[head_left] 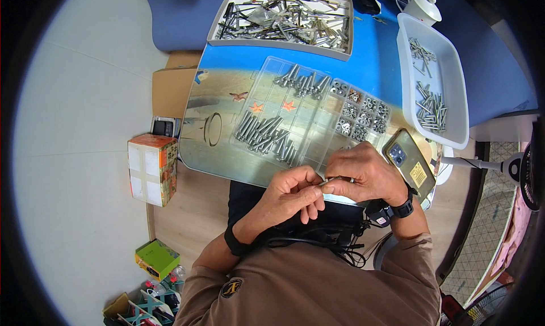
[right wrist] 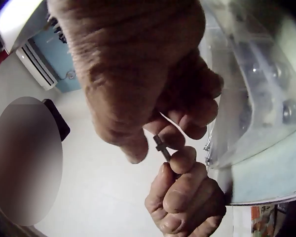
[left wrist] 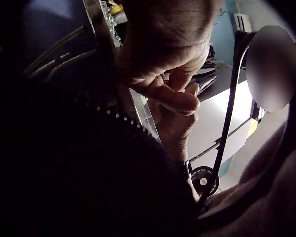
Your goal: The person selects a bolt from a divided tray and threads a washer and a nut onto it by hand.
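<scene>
Two bare hands meet over the near edge of a printed table (head_left: 196,155), a small screw (right wrist: 166,155) between them. The left hand (right wrist: 187,202) has its thumb and forefinger clamped on the screw's lower end, its other fingers curled in behind. The right hand (right wrist: 133,74) hangs over the upper end, fingers bent, thumb and forefinger apart on either side of the tip in the right wrist view; whether either one touches it, one cannot tell. Partway along the shank sits what looks like a nut (right wrist: 161,147), threads showing below it.

Beyond the hands lies an open clear case (head_left: 278,101), bolts (head_left: 252,132) in its larger compartments and nuts and washers (head_left: 350,111) in its smaller ones. A phone (head_left: 410,160) rests beside the right hand; a white tray (head_left: 458,87) of screws and a shallow box (head_left: 278,46) of mixed hardware stand farther off.

The step in hand appears to be working the nut along the screw, by turning it on or off; the pictures do not settle which. The next move calls for a steady left pinch while the right thumb and forefinger close squarely on the nut and turn it lightly. A tilted grip could bind the thread or drop so small a piece.
</scene>
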{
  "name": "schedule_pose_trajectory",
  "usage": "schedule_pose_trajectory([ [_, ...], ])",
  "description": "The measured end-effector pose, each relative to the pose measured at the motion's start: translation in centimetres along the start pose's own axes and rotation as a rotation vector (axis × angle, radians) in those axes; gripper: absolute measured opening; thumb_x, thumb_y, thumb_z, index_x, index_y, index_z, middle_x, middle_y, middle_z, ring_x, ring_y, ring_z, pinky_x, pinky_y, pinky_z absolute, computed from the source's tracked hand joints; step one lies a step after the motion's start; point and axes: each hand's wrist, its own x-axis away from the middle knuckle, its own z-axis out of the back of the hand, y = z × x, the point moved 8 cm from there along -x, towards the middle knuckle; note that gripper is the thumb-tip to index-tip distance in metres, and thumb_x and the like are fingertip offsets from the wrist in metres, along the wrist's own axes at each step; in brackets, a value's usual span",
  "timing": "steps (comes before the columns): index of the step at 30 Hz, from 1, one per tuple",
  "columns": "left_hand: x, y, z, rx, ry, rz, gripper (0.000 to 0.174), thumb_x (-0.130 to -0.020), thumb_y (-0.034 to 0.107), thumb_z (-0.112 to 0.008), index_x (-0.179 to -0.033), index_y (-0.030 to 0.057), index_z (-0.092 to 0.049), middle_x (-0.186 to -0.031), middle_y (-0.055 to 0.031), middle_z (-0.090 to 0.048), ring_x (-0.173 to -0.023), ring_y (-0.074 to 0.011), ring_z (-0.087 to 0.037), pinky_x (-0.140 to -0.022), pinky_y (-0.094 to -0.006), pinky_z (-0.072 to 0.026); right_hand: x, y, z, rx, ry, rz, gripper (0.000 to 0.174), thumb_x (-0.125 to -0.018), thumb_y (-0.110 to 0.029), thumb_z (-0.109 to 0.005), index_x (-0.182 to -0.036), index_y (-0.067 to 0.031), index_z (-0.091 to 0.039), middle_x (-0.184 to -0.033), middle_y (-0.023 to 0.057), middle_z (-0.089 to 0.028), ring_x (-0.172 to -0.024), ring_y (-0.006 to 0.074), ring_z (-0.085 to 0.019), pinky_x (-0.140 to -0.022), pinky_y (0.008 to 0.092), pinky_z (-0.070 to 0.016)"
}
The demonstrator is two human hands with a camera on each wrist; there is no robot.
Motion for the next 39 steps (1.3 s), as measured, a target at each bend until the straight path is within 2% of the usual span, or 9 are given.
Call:
schedule_pose_trajectory([
  [5, 0.0, 0.0, 0.0, 0.016, 0.012, -0.007, 0.010, -0.101, 0.009, -0.055, -0.099, -0.0011, -0.057, -0.079, -0.0102, -0.068, -0.059, -0.0107, -0.065, -0.047, -0.0216, -0.0518, -0.4, -0.5, 0.4, -0.123, 0.082, -0.069, 0.018, -0.088, -0.025, -0.073, -0.093, -0.0077, -0.068, -0.070, 0.0059, -0.061, -0.056, 0.0277, -0.060, -0.049, 0.0364, -0.0443],
  [8, 0.0, -0.1, 0.0, 0.019, 0.001, 0.016, 0.010, -0.101, 0.009, -0.055, -0.099, -0.0012, -0.057, -0.080, -0.0106, -0.068, -0.059, -0.0108, -0.065, -0.047, -0.0217, -0.0521, -0.2, -0.5, -0.3, -0.064, 0.063, 0.021, 0.019, -0.087, -0.024, -0.074, -0.095, -0.0082, -0.068, -0.071, 0.0062, -0.061, -0.055, 0.0276, -0.059, -0.048, 0.0363, -0.0443],
  [11, 0.0, 0.0, 0.0, 0.002, 0.012, 0.004, 0.012, -0.101, 0.011, -0.056, -0.098, -0.0006, -0.058, -0.078, -0.0124, -0.068, -0.060, -0.0124, -0.066, -0.048, -0.0224, -0.0526, -0.2, -0.6, 0.0, -0.033, 0.102, 0.061, 0.017, -0.086, -0.022, -0.074, -0.087, -0.0069, -0.067, -0.068, 0.0071, -0.060, -0.054, 0.0275, -0.059, -0.048, 0.0370, -0.0438],
  [13, -0.1, 0.0, -0.1, -0.030, 0.009, 0.002, 0.014, -0.101, 0.013, -0.057, -0.098, -0.0003, -0.058, -0.078, -0.0117, -0.068, -0.060, -0.0114, -0.065, -0.048, -0.0224, -0.0525, -0.1, -0.5, -0.1, 0.040, 0.039, 0.027, 0.022, -0.085, -0.021, -0.074, -0.075, -0.0056, -0.062, -0.064, 0.0079, -0.057, -0.053, 0.0275, -0.058, -0.047, 0.0376, -0.0427],
  [16, -0.1, 0.1, -0.2, -0.033, 0.016, -0.003, 0.015, -0.101, 0.015, -0.058, -0.099, -0.0002, -0.057, -0.079, -0.0108, -0.068, -0.060, -0.0107, -0.065, -0.049, -0.0222, -0.0525, -0.2, -0.6, 0.1, 0.069, 0.073, 0.025, 0.030, -0.086, -0.021, -0.074, -0.067, -0.0051, -0.057, -0.059, 0.0082, -0.053, -0.051, 0.0277, -0.057, -0.045, 0.0380, -0.0411],
  [22, 0.0, 0.2, -0.2, -0.006, 0.009, -0.016, 0.014, -0.101, 0.014, -0.058, -0.103, 0.0001, -0.058, -0.083, -0.0105, -0.068, -0.065, -0.0113, -0.066, -0.052, -0.0233, -0.0542, 0.1, -0.3, 0.3, 0.079, 0.120, 0.009, 0.035, -0.086, -0.023, -0.074, -0.064, -0.0045, -0.055, -0.057, 0.0086, -0.050, -0.048, 0.0272, -0.054, -0.044, 0.0382, -0.0396],
  [29, -0.2, 0.1, 0.1, 0.012, 0.020, -0.099, 0.014, -0.101, 0.010, -0.056, -0.108, -0.0024, -0.058, -0.088, -0.0106, -0.067, -0.065, -0.0123, -0.067, -0.054, -0.0240, -0.0556, 0.1, -0.1, 0.3, 0.126, 0.069, -0.007, 0.028, -0.086, -0.028, -0.076, -0.074, -0.0051, -0.066, -0.060, 0.0075, -0.057, -0.051, 0.0251, -0.059, -0.047, 0.0347, -0.0431],
  [34, 0.0, -0.6, 0.2, 0.069, 0.001, -0.039, 0.015, -0.102, 0.008, -0.055, -0.108, -0.0039, -0.059, -0.086, -0.0115, -0.068, -0.065, -0.0132, -0.067, -0.051, -0.0247, -0.0558, -0.1, -0.8, 1.0, -0.125, 0.126, -0.038, 0.020, -0.083, -0.023, -0.078, -0.089, -0.0050, -0.070, -0.070, 0.0077, -0.063, -0.054, 0.0207, -0.062, -0.048, 0.0318, -0.0446],
  [39, 0.0, -0.5, 0.4, 0.093, 0.006, -0.025, 0.014, -0.101, 0.008, -0.055, -0.106, -0.0040, -0.060, -0.086, -0.0122, -0.068, -0.064, -0.0134, -0.067, -0.051, -0.0247, -0.0559, 0.0, -0.4, 0.6, -0.082, 0.150, -0.004, 0.016, -0.085, -0.019, -0.076, -0.088, -0.0050, -0.069, -0.070, 0.0069, -0.063, -0.054, 0.0224, -0.061, -0.048, 0.0328, -0.0435],
])
